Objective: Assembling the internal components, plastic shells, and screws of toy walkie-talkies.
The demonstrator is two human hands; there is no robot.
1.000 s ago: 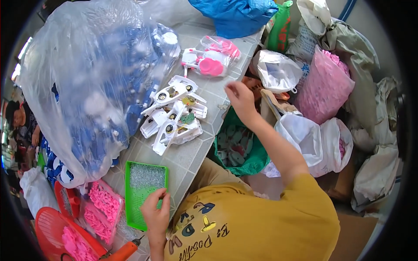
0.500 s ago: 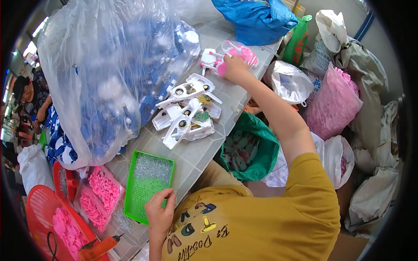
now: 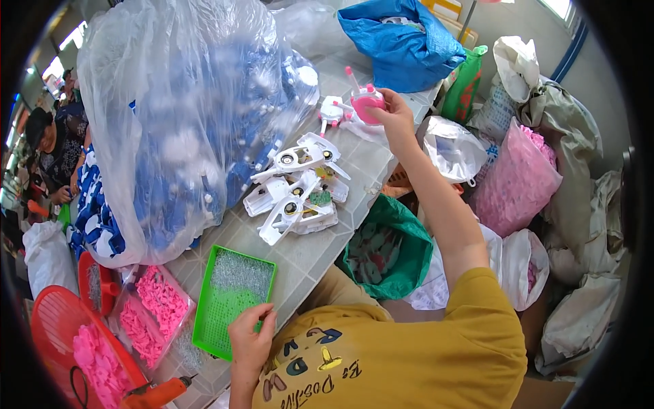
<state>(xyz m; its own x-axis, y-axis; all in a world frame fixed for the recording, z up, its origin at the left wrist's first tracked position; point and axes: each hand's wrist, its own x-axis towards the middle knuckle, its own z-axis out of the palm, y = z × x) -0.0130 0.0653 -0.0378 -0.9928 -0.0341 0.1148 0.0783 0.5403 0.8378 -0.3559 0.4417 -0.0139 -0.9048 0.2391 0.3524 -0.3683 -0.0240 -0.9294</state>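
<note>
My right hand (image 3: 396,117) grips a pink and white plastic toy part (image 3: 368,105) with pink-tipped arms, raised over the far end of the table. Just left of it lies a similar white part (image 3: 332,110) with pink tips. Under my right hand is a crumpled clear plastic wrapper (image 3: 366,131). My left hand (image 3: 252,334) is closed, thumb and fingertips together, at the near right edge of a green tray (image 3: 199,327). Whatever those fingers hold is too small to see. The tray contains many small silvery metal pieces. White plastic shells (image 3: 300,191) with round speakers and circuit boards lie in a pile between my hands.
A big clear bag (image 3: 163,123) of blue and white parts covers the table's left side. Pink pieces fill a clear box (image 3: 157,300) and a red basket (image 3: 51,307). An orange power screwdriver (image 3: 160,393) lies below. A green sack (image 3: 422,262) stands beside the table.
My right hand has lifted the pink and white toy part and turned it, rising from the table. The left hand stays by the tray.
</note>
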